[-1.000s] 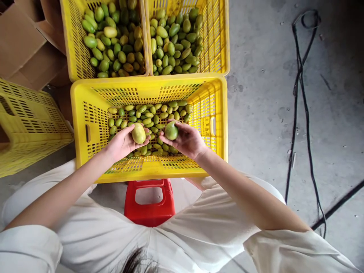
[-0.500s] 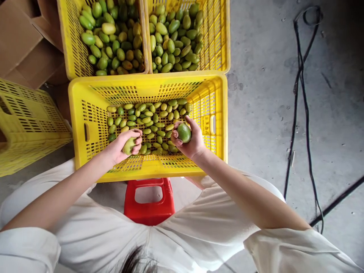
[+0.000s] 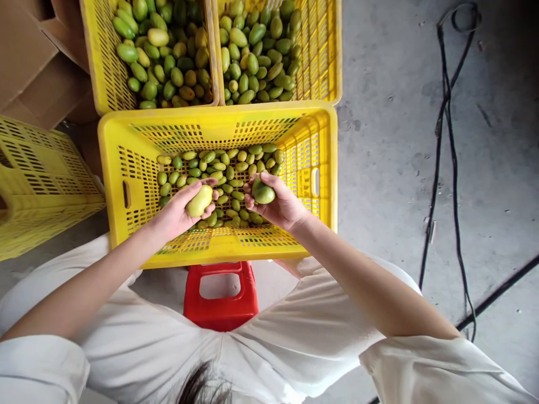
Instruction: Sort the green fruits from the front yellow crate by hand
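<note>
Held in my left hand (image 3: 177, 214) is a pale yellow-green oval fruit (image 3: 199, 201), its smooth side facing up. My right hand (image 3: 283, 206) is closed around a darker green fruit (image 3: 264, 192), with the thumb on top. Both hands are above the inside of a yellow slatted plastic crate (image 3: 219, 259), a short gap between them. Many small oval fruits (image 3: 227, 188), green to yellowish, lie in a loose layer on the crate's floor. My hands hide some of them. The exact kind of fruit cannot be made out.
Beyond it, a divided yellow crate (image 3: 337, 50) holds heaped green fruits (image 3: 168, 62). Another yellow crate (image 3: 46, 185) stands at the left, near cardboard boxes (image 3: 29, 56). A red stool (image 3: 221, 314) is below the near rim. Black cable (image 3: 450, 140) lies on the concrete floor at right.
My left hand has moved right and slightly up, turning so its fruit shows more. My right hand has shifted a little left, and its fruit is rotated. The hands are closer together.
</note>
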A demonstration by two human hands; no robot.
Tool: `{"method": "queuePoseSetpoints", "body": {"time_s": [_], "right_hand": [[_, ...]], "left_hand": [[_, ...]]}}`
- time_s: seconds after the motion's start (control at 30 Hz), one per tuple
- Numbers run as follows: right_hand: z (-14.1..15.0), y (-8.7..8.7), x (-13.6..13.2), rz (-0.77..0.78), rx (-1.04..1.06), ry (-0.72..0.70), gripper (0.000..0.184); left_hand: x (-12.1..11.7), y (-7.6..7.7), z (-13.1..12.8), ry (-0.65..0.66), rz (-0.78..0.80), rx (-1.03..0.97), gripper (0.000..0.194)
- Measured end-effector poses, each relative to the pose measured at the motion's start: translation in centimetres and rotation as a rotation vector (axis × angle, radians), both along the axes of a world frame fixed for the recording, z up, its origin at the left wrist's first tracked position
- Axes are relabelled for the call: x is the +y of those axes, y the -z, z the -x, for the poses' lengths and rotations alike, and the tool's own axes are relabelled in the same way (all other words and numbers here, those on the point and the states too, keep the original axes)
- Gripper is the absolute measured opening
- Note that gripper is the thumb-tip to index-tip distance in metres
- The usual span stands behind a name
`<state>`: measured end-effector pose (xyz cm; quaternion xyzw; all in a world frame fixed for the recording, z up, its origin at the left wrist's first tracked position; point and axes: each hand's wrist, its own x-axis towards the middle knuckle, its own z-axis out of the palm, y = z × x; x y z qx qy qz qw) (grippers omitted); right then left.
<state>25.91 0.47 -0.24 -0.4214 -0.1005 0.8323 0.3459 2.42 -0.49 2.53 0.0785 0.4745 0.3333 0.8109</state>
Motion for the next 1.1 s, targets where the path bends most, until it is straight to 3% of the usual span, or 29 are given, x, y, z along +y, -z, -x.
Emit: {"method": "queuePoseSetpoints", "body": {"time_s": [0.17, 0.37, 0.53, 0.73, 0.87, 0.97, 1.1], "right_hand": [[0.0, 0.3, -0.2, 0.007, 0.037, -0.018, 0.036], [-0.1, 1.1, -0.1, 0.052, -0.005, -0.097, 0.034], [-0.3, 0.4, 0.3, 0.053, 0.004, -0.016, 0.02], [0.5, -0.6, -0.2, 0.023, -0.029, -0.029, 0.027], [0.7, -0.6, -0.6, -0.07, -0.122, -0.004, 0.039], [0.6, -0.5, -0.6, -0.073, -0.161, -0.087, 0.04], [0.7, -0.5, -0.6, -0.022, -0.186, -0.174, 0.037]], "left_hand": [[0.0, 0.1, 0.3, 0.052, -0.032, 0.013, 0.012], [0.7, 0.0, 0.6, 0.101, 0.111, -0.009, 0.033], [0.4, -0.1, 0.1, 0.038, 0.156, 0.07, 0.016], [0.3, 0.1, -0.2, 0.023, 0.041, 0.169, 0.011], [0.5, -0.2, 0.3, 0.231, -0.061, 0.156, 0.02], [0.2, -0.3, 0.5, 0.399, -0.123, 0.151, 0.025], [-0.4, 0.3, 0.3, 0.376, -0.11, 0.213, 0.028]]}}
